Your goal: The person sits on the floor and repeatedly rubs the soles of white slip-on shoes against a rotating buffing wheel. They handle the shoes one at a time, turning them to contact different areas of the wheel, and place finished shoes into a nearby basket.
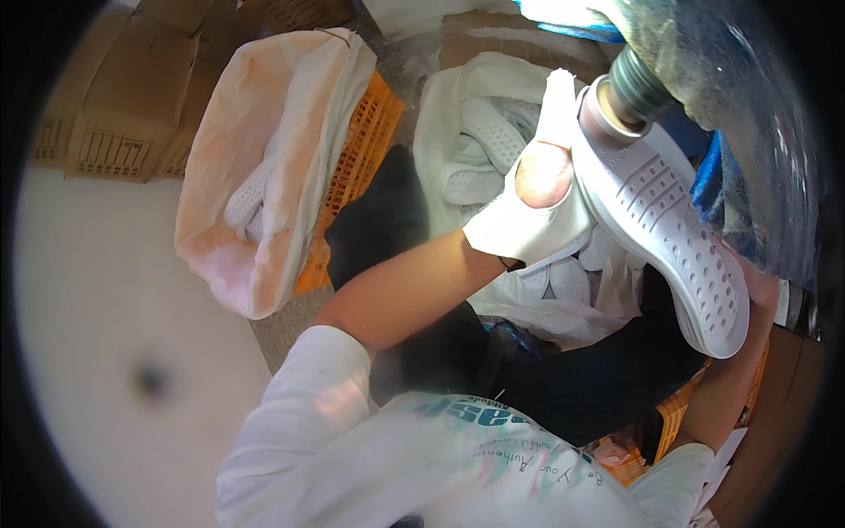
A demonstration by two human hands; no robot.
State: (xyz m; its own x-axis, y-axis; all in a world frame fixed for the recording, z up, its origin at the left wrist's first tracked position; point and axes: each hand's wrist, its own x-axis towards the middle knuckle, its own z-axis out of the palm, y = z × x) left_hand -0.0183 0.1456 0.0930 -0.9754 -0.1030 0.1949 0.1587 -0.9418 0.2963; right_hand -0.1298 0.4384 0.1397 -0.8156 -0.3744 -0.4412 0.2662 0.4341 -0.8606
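A white shoe sole (678, 238) with round holes and a ribbed middle is held up at the right, its heel toward me. My left hand (539, 189), in a white glove open over part of the hand, grips the sole's edge by the toe. Around the heel's right side is my right hand (761, 286), mostly hidden by the sole. At the toe, a grey-green ribbed cylinder (642, 84) with a round metal end meets or nearly meets the sole; I cannot tell which. Below my left hand, several similar white soles (493, 136) lie in a white-lined container (431, 106).
To the left stands an orange crate (356, 145) with a pale cloth liner (233, 114), a few white soles (251, 202) inside. Cardboard boxes (132, 88) stack at the far left. Clear plastic sheeting (757, 114) hangs at the upper right. Another orange crate (673, 422) is beside my right arm.
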